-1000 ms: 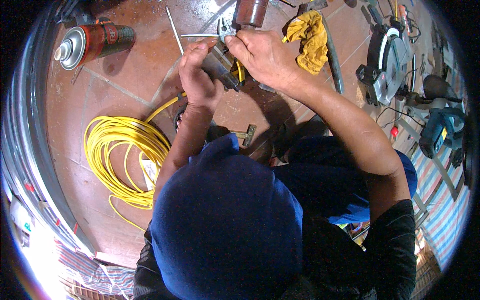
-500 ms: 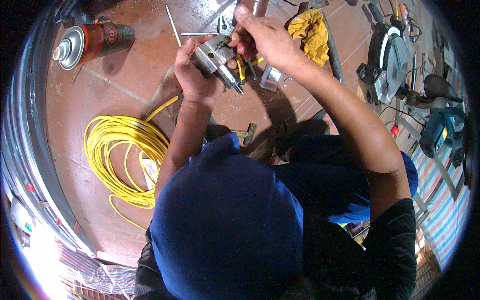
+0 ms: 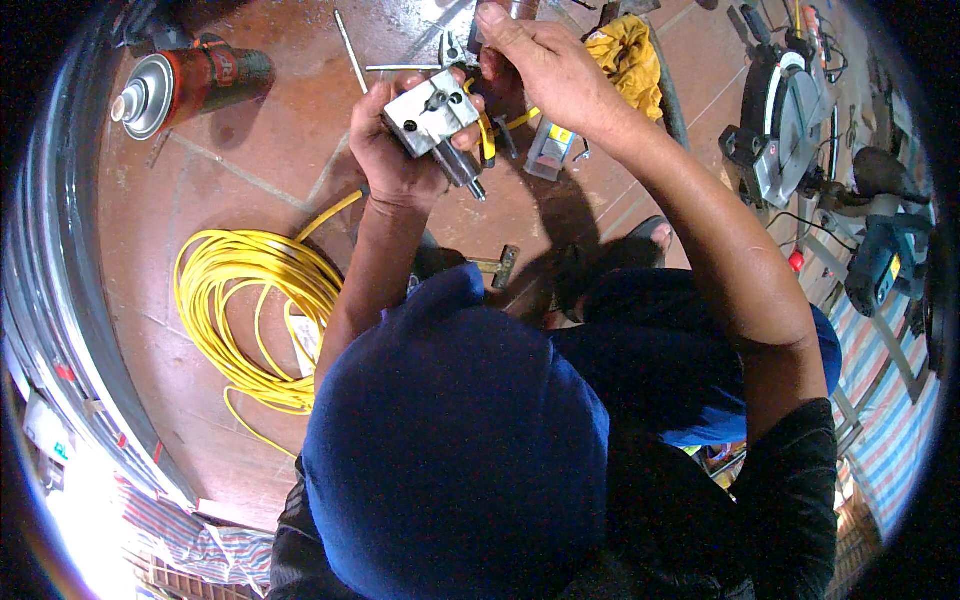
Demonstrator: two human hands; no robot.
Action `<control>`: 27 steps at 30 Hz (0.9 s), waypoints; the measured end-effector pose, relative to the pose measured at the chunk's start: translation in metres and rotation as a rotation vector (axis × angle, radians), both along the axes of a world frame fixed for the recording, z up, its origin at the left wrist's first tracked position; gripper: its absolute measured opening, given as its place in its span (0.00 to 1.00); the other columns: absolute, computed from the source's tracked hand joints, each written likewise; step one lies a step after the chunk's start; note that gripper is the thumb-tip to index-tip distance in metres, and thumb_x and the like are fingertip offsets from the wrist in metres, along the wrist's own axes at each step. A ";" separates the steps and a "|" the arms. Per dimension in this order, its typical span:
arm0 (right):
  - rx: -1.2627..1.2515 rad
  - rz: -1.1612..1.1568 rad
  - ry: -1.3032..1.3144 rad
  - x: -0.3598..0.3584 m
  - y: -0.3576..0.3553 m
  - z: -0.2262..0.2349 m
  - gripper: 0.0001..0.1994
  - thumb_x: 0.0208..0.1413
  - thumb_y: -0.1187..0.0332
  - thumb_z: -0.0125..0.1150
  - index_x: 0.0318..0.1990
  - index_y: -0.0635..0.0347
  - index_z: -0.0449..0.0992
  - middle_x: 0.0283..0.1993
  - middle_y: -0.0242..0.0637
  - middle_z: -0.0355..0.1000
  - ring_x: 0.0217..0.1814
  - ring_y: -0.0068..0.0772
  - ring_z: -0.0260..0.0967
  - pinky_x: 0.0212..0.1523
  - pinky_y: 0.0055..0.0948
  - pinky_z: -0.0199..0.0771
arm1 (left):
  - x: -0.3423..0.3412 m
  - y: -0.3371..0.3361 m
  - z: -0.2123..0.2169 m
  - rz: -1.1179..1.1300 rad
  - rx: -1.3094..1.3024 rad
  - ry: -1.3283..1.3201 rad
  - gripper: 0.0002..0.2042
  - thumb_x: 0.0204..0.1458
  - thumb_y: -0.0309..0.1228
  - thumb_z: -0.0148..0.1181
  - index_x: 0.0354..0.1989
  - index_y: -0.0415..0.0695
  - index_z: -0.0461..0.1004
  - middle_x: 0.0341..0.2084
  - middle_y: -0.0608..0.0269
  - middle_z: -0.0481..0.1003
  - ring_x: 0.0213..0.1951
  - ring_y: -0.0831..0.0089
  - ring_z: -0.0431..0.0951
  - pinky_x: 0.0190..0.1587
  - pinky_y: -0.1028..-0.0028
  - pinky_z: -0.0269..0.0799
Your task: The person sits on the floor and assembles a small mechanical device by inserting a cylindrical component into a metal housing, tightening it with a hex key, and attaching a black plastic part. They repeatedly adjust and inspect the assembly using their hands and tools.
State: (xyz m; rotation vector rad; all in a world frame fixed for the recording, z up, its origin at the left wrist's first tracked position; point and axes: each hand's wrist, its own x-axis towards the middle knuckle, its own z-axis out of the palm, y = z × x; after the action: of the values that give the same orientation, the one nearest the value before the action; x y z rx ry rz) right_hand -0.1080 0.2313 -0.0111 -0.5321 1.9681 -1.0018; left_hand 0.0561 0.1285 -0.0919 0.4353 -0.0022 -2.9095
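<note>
Floor: brown tiles (image 3: 200, 190), strewn with tools.
Block: a grey metal block (image 3: 432, 115) is held up above the floor's far edge, its stub end pointed down and right.
Left hand (image 3: 395, 160): wrapped round the block.
Right hand (image 3: 545, 65): closed just beside it, up and right; what is pinched cannot be told.
Nearer: the left hand.
Cable: a yellow coil (image 3: 250, 310) is left well apart, to the left.

Both forearms come up bare from the lower middle of the frame, no gloves, watch or rings on the left hand (image 3: 395, 160) or the right hand (image 3: 545, 65). A black short sleeve (image 3: 790, 480) shows at lower right, dark blue trousers (image 3: 660, 370) fill the centre, and a sandal (image 3: 655, 235) sits right of centre.
</note>
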 end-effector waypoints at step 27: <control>-0.134 0.379 0.687 0.034 0.014 -0.018 0.23 0.66 0.52 0.50 0.26 0.60 0.77 0.26 0.49 0.75 0.29 0.57 0.75 0.32 0.54 0.75 | -0.001 0.017 0.019 0.023 -0.182 -0.484 0.17 0.55 0.43 0.59 0.42 0.42 0.77 0.32 0.59 0.78 0.33 0.63 0.80 0.33 0.61 0.78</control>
State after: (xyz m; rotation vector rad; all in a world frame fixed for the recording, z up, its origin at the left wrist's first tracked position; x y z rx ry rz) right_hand -0.0739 0.2453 -0.0291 -1.4146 2.2541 -0.7640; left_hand 0.0554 0.1459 -0.0728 1.0778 -0.3257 -2.6724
